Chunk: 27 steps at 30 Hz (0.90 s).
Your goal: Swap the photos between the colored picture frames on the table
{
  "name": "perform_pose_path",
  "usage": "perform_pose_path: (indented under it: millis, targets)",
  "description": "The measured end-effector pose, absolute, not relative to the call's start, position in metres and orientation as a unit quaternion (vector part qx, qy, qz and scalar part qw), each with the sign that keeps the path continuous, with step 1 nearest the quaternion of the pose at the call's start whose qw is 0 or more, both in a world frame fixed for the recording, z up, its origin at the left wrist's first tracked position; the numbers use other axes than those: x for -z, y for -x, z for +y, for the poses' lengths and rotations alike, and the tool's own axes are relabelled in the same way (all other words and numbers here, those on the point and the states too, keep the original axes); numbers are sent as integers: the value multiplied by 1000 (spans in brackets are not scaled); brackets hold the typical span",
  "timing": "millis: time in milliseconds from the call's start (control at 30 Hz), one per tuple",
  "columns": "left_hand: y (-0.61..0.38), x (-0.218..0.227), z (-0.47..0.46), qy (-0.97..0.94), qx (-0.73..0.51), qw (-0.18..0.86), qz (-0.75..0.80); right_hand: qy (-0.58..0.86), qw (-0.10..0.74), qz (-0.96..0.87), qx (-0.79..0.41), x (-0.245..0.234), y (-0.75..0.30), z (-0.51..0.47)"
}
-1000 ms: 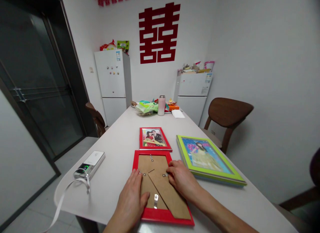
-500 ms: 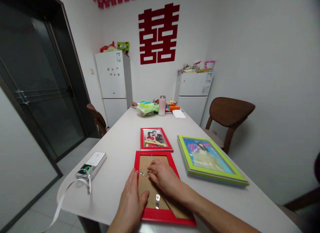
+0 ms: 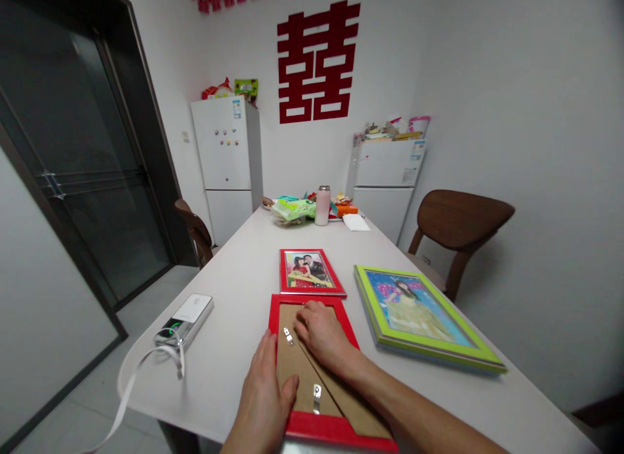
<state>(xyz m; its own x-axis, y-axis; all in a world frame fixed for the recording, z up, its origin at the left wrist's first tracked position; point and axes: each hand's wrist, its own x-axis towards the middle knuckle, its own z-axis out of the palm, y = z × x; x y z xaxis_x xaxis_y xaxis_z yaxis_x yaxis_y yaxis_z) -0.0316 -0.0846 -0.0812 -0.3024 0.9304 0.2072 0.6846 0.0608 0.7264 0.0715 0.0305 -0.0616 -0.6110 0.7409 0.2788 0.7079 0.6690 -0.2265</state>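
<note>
A red picture frame (image 3: 316, 427) lies face down on the table, its brown backing board (image 3: 305, 369) upward. A diagonal seam crosses the board. My left hand (image 3: 266, 392) holds the frame's left side, fingers straight along the red border and thumb over the board. Near the top of the board, my right hand (image 3: 322, 333) is closed, its fingers curled beside the top metal clip; the fingertips are partly hidden. A second metal clip (image 3: 288, 335) shows at the left and a metal piece (image 3: 316, 399) lower down.
Beyond lies a smaller red picture frame (image 3: 312, 272) with a photo. On the right are lime-green frames (image 3: 429, 311), apparently stacked. A power bank (image 3: 185, 320) with a white strap sits left. A pink bottle (image 3: 322, 205) and packets (image 3: 292, 210) stand at the far end; a chair (image 3: 461, 220) is right.
My right hand has moved up the board from the left clip to the top. The left clip has turned from nearly level to steeper. The view has shifted slightly left.
</note>
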Motion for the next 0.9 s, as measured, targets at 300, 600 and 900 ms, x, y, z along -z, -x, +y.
perform_pose_path:
  millis: [300, 600, 900]
  targets:
    - [25, 80, -81, -573, -368, 143, 718, 448, 173, -876, -41, 65, -80, 44]
    - [27, 82, -83, -580, -377, 127, 711, 408, 186, -890, -79, 57, -85, 38]
    - [26, 82, -83, -569, -403, 136, 703, 216, 117, -928, -279, 32, -137, -9]
